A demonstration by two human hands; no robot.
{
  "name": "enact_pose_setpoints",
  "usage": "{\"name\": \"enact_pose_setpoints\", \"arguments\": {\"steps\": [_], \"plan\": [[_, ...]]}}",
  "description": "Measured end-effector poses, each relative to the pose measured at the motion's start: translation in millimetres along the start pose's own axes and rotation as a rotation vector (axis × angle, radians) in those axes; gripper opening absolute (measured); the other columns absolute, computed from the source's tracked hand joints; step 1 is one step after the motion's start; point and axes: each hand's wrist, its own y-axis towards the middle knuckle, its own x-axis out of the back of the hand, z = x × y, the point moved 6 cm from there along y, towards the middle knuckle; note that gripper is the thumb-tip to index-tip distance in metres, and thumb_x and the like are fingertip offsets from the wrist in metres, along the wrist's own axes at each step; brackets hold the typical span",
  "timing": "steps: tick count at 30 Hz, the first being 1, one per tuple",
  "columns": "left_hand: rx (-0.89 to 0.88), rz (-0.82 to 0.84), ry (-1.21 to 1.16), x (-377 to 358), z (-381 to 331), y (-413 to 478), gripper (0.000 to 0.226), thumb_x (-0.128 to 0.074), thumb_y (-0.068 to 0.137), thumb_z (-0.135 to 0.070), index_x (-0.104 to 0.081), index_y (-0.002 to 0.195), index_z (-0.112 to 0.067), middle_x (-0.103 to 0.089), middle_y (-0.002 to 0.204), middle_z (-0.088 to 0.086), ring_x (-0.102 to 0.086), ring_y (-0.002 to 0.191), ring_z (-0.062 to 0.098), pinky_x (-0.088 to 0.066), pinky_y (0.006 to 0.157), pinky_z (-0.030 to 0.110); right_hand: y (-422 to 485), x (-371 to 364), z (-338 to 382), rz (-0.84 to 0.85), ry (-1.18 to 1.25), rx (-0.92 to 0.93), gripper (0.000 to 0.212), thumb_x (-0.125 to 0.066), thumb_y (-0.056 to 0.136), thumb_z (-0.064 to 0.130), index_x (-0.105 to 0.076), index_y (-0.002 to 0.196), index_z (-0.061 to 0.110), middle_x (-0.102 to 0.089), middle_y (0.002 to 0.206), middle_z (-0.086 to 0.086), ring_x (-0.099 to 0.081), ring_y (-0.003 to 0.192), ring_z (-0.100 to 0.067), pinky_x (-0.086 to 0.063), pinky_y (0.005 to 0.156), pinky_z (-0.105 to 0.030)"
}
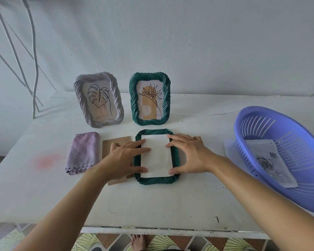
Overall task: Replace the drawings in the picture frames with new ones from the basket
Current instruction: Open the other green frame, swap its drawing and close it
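A dark green frame (pixel 157 181) lies face down in the middle of the white table (pixel 152 205). A white sheet (pixel 157 156) lies blank side up in its opening. My left hand (pixel 124 157) touches the sheet's left edge with straight fingers. My right hand (pixel 186 154) rests on the sheet's right edge, thumb at the lower corner. A brown backing board (pixel 114 142) lies left of the frame, partly under my left hand. A purple basket (pixel 261 127) at the right holds a rose drawing (pixel 269 163).
Two frames stand upright at the back: a grey one (pixel 99 99) with a leaf drawing and a green one (pixel 150 98) with a flower drawing. A folded lilac cloth (pixel 82 153) lies at the left. A sheet of paper (pixel 229 148) sticks out from under the basket.
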Motion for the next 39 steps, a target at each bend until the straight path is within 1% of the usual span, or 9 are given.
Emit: {"name": "enact_pose_setpoints", "arguments": {"steps": [7,13,18,23,26,32,34,37,39], "plan": [[0.011,0.004,-0.001,3.2,-1.8,2.5,0.072,-0.062,0.08,-0.071,-0.036,0.145,-0.053,-0.017,0.163,-0.021,-0.02,0.148,0.01,-0.017,0.1,0.037,6.9,2.9,3.2,0.046,-0.081,0.017,0.087,-0.066,0.062,0.082,-0.043,0.135,0.039,-0.015,0.162,0.018,-0.009,0.149,-0.01,-0.024,0.111,-0.045],[0.011,0.016,-0.018,4.7,-3.5,1.6,0.071,-0.063,0.081,-0.07,-0.036,0.145,-0.053,-0.017,0.163,-0.021,-0.017,0.15,0.013,-0.018,0.106,0.041,5.5,1.3,2.1,0.03,-0.016,0.008,0.081,-0.07,0.063,0.077,-0.043,0.131,0.039,-0.016,0.161,0.021,-0.013,0.148,-0.006,-0.02,0.111,-0.043],[0.013,0.023,-0.039,5.0,-4.6,1.3,0.07,-0.065,0.082,-0.067,-0.037,0.144,-0.053,-0.017,0.163,-0.022,-0.016,0.149,0.011,-0.012,0.098,0.034,2.7,-1.9,-1.4,0.005,0.031,0.009,0.082,-0.07,0.063,0.079,-0.042,0.131,0.043,-0.016,0.161,0.023,-0.012,0.148,-0.003,-0.015,0.112,-0.041],[0.019,0.024,-0.033,5.5,-4.2,2.2,0.07,-0.064,0.081,-0.068,-0.038,0.144,-0.053,-0.019,0.163,-0.02,-0.019,0.149,0.015,-0.014,0.103,0.036,4.2,-1.4,-3.0,0.0,0.038,0.007,0.082,-0.069,0.061,0.081,-0.043,0.129,0.044,-0.017,0.16,0.024,-0.012,0.148,-0.002,-0.016,0.113,-0.041],[0.021,0.018,-0.036,4.4,-3.0,1.2,0.071,-0.062,0.08,-0.07,-0.038,0.145,-0.052,-0.019,0.163,-0.02,-0.019,0.149,0.015,-0.013,0.107,0.037,4.0,-2.4,-4.1,0.001,0.041,0.003,0.083,-0.069,0.06,0.082,-0.043,0.129,0.044,-0.017,0.16,0.025,-0.012,0.148,-0.002,-0.016,0.112,-0.041],[0.007,-0.012,-0.062,1.9,0.7,-1.8,0.082,-0.048,0.07,-0.082,-0.04,0.145,-0.05,-0.02,0.162,-0.021,-0.022,0.148,0.012,-0.013,0.103,0.032,4.7,-1.2,-3.3,0.005,0.041,0.003,0.083,-0.07,0.059,0.081,-0.043,0.129,0.045,-0.017,0.16,0.023,-0.013,0.148,-0.003,-0.015,0.11,-0.039],[-0.027,-0.051,-0.075,4.1,-0.7,-4.1,0.078,-0.05,0.073,-0.079,-0.045,0.144,-0.047,-0.023,0.161,-0.022,-0.023,0.146,0.008,-0.013,0.103,0.031,5.4,-1.7,-3.0,0.005,0.037,0.002,0.084,-0.07,0.059,0.081,-0.043,0.129,0.044,-0.018,0.16,0.023,-0.014,0.148,-0.004,-0.016,0.109,-0.039],[-0.081,-0.105,-0.095,7.3,-4.5,-11.5,0.071,-0.047,0.076,-0.078,-0.052,0.139,-0.045,-0.026,0.158,-0.025,-0.018,0.138,-0.009,-0.014,0.102,0.03,5.8,-2.0,-3.1,-0.001,0.035,0.001,0.084,-0.072,0.059,0.079,-0.043,0.13,0.043,-0.018,0.16,0.022,-0.015,0.147,-0.004,-0.017,0.109,-0.039],[-0.091,-0.173,-0.104,9.9,-4.2,-18.8,0.063,-0.046,0.082,-0.075,-0.057,0.135,-0.043,-0.036,0.154,-0.022,-0.021,0.134,-0.011,-0.021,0.105,0.034,5.3,-1.8,-2.7,-0.004,0.04,0.001,0.084,-0.072,0.059,0.078,-0.043,0.13,0.042,-0.018,0.16,0.022,-0.015,0.147,-0.004,-0.017,0.109,-0.038]]}}
